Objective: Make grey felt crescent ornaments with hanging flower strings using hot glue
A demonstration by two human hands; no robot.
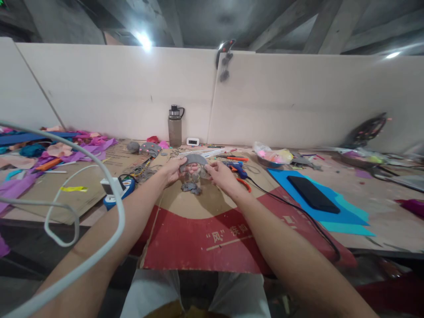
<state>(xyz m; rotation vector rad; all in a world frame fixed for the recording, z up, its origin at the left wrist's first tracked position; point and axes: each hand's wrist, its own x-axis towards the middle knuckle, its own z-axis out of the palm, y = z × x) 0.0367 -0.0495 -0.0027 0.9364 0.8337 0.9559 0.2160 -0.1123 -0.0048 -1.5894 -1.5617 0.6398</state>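
Note:
Between my two hands a curved grey piece, felt-like in look, is held up over the cardboard (185,205). My left hand (175,170) pinches the left end of this grey curved piece (196,159), fingers closed. On its right end my right hand (218,171) is closed, thumb and fingertips together. Just below the hands lies a small heap of dark grey scraps (191,188). To the right of my right hand is a blue and orange glue gun (239,168) with a black cord.
A water bottle (175,127) and a small white clock (192,141) stand by the wall. Coloured cloth (62,150) lies piled at left. A white cable (121,212) loops across the left foreground. A black phone (313,193) rests on blue sheets (281,176) at right.

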